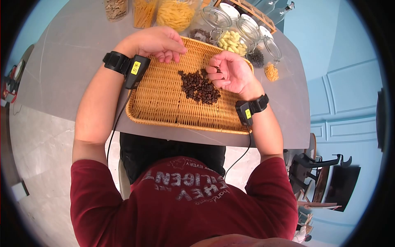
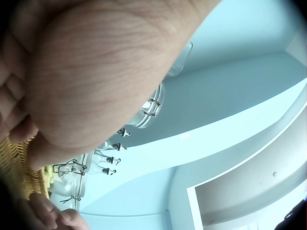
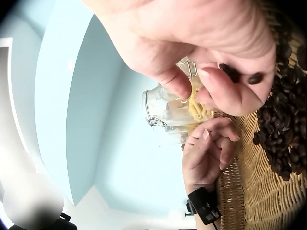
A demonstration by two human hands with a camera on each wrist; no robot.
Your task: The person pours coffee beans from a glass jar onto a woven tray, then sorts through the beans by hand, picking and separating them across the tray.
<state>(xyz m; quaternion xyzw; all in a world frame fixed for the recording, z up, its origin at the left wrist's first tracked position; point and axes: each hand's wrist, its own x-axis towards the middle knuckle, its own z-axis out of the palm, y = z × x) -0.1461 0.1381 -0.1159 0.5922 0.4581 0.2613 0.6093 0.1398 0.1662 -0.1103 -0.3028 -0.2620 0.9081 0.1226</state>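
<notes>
A shallow wicker basket (image 1: 156,105) lies on the table in front of the person. A loose pile of dark coffee beans (image 1: 200,88) spreads across its middle. My right hand (image 1: 233,72) is over the right side of the pile, palm turned up and fingers curled round a few coffee beans (image 3: 255,78). In the right wrist view, two of these beans show against the curled fingers. Above the basket's far left edge hangs my left hand (image 1: 162,44), its fingers loosely bent with nothing seen in them.
Along the basket's far side stand glass jars: penne (image 1: 176,15), spaghetti (image 1: 144,14), pale green pieces (image 1: 232,42), small black beans (image 1: 256,58) and yellow grains (image 1: 271,72). Behind them is a wooden rack (image 1: 263,21) with glass bottles. Cables run from both wrist cameras.
</notes>
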